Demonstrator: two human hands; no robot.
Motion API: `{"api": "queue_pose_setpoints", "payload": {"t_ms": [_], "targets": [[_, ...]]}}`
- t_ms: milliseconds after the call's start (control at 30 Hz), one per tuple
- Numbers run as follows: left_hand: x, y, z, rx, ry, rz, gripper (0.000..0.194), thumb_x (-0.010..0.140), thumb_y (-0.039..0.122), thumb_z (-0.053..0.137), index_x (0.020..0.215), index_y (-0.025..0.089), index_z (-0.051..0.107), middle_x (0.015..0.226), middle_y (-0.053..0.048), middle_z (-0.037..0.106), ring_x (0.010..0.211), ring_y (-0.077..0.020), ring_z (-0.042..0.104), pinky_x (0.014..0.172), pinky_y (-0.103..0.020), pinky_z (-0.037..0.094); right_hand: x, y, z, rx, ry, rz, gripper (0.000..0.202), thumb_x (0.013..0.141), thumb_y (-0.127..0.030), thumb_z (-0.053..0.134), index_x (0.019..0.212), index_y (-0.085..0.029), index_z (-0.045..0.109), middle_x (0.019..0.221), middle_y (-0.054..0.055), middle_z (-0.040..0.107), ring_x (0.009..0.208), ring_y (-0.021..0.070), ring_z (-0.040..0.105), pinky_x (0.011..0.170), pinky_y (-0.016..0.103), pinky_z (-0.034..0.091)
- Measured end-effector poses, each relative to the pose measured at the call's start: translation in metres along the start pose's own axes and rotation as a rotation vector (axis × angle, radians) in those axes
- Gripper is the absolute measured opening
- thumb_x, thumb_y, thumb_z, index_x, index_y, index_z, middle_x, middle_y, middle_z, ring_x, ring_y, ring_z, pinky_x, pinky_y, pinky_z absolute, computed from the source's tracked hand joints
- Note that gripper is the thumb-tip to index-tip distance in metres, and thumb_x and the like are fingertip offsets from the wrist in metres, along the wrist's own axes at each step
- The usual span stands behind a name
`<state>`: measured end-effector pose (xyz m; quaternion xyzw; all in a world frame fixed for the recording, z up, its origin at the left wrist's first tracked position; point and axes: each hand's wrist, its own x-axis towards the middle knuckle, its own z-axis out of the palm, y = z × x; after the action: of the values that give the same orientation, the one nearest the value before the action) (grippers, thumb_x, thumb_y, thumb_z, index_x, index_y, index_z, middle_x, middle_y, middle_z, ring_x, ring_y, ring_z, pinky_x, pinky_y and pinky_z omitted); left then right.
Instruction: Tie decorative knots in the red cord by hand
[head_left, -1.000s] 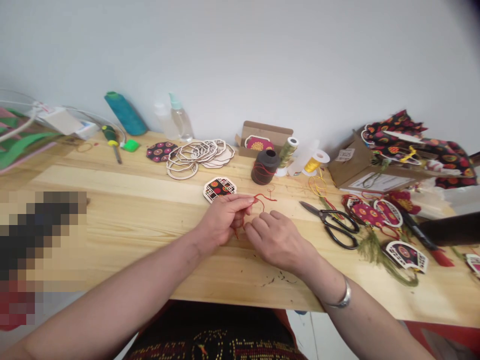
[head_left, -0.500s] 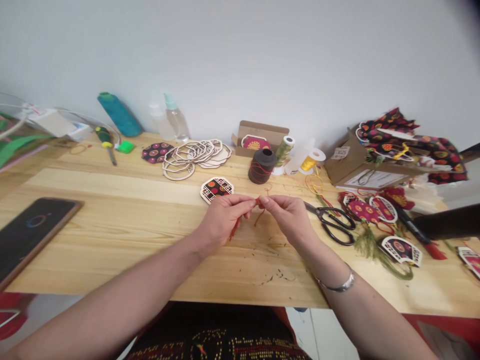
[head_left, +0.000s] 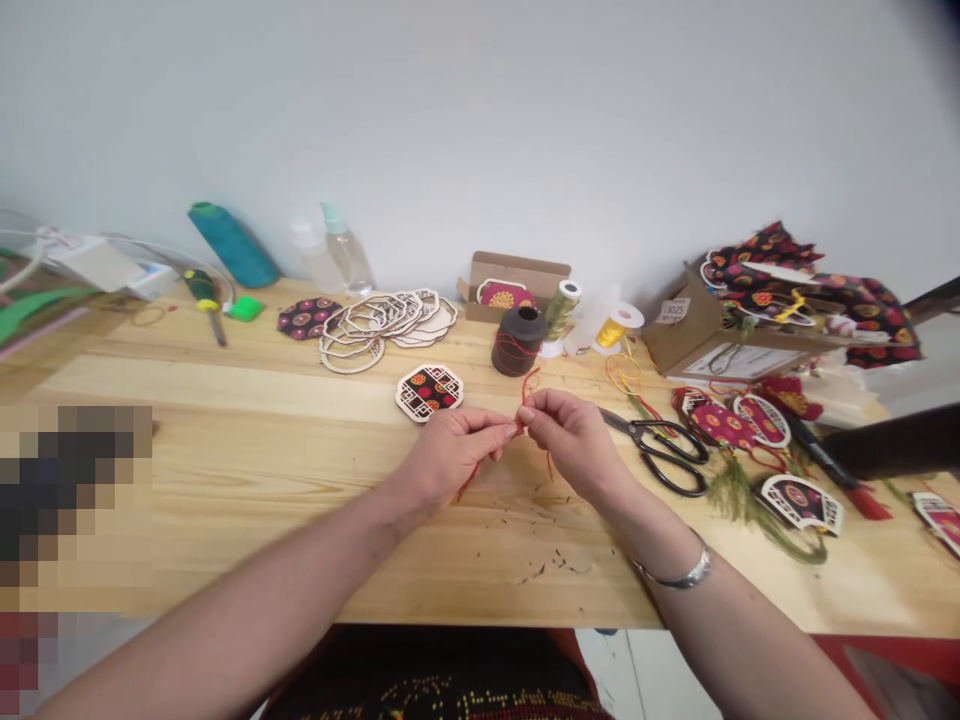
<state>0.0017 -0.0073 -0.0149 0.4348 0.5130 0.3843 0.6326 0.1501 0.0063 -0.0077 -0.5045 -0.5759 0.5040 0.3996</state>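
A thin red cord (head_left: 531, 378) is pinched between my two hands above the middle of the wooden table. My left hand (head_left: 457, 445) is closed on it, thumb against fingers, and red strands hang below. Touching fingertips with it, my right hand (head_left: 566, 430) also pinches the cord; one end sticks up and another hangs down. Just behind my left hand lies an octagonal ornament (head_left: 430, 393) with a pale lattice frame and dark flowered fabric. The part of the cord between my fingertips is too small to make out.
Black-handled scissors (head_left: 671, 455) lie right of my right hand. Behind stand a dark thread spool (head_left: 517, 342), a yellow spool (head_left: 611, 333) and a small box (head_left: 517, 272). Wooden frames (head_left: 390, 325) are piled back left; a cardboard box (head_left: 686, 325) and tasselled ornaments (head_left: 801, 503) are right.
The view has shifted slightly. My right hand has changed its hold, and a cord end now stands up above the fingertips. Both hands remain close together.
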Motion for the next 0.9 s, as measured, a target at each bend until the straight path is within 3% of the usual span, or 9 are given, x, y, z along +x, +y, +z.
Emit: {"api": "queue_pose_setpoints", "payload": {"t_ms": [300,500,667,800,900], "targets": [[-0.0006,-0.0016,-0.0009,-0.052,-0.033,-0.031,0.021,0.069,0.036,0.068,0.069,0.016,0.067,0.050,0.005,0.050,0.034,-0.0027,0.033,0.034,-0.018,0.019,0.0024,-0.0021,-0.0019,-0.075,-0.003,-0.042,0.015,0.075,-0.028,0.055,0.065,-0.016,0.055,0.062,-0.001,0.056,0.060,0.0107,0.049,0.061,0.025,0.040],[-0.0004,-0.0007,-0.0007,-0.068,-0.026,-0.049,0.019,0.069,0.033,0.068,0.077,0.016,0.070,0.047,0.006,0.046,0.033,-0.0030,0.031,0.033,-0.019,0.018,0.0010,-0.0019,-0.0016,-0.064,-0.002,-0.042,0.015,0.075,-0.028,0.056,0.064,-0.017,0.054,0.059,-0.003,0.052,0.055,0.0087,0.043,0.054,0.023,0.036],[0.0002,-0.0003,-0.0011,-0.089,0.021,-0.033,0.016,0.067,0.031,0.068,0.071,0.015,0.069,0.048,0.005,0.047,0.036,-0.0030,0.033,0.035,-0.018,0.020,0.0010,-0.0010,-0.0015,0.030,-0.042,0.005,0.020,0.075,-0.033,0.059,0.066,-0.015,0.059,0.057,-0.003,0.051,0.051,0.0074,0.039,0.049,0.023,0.032],[0.0009,0.0008,-0.0015,-0.095,0.055,-0.032,0.016,0.067,0.029,0.067,0.073,0.014,0.069,0.049,0.005,0.047,0.036,-0.0029,0.034,0.034,-0.018,0.019,0.0022,0.0011,-0.0002,0.102,-0.056,0.078,0.021,0.068,-0.034,0.067,0.073,-0.014,0.062,0.059,-0.003,0.054,0.050,0.0065,0.038,0.047,0.022,0.030],[0.0006,0.0005,-0.0014,-0.077,0.049,-0.038,0.016,0.067,0.030,0.067,0.071,0.014,0.068,0.050,0.005,0.048,0.035,-0.0029,0.034,0.034,-0.018,0.018,0.0031,0.0038,0.0013,0.118,-0.021,0.083,0.019,0.065,-0.032,0.069,0.067,-0.015,0.060,0.055,-0.004,0.052,0.049,0.0066,0.037,0.047,0.022,0.031]]}}
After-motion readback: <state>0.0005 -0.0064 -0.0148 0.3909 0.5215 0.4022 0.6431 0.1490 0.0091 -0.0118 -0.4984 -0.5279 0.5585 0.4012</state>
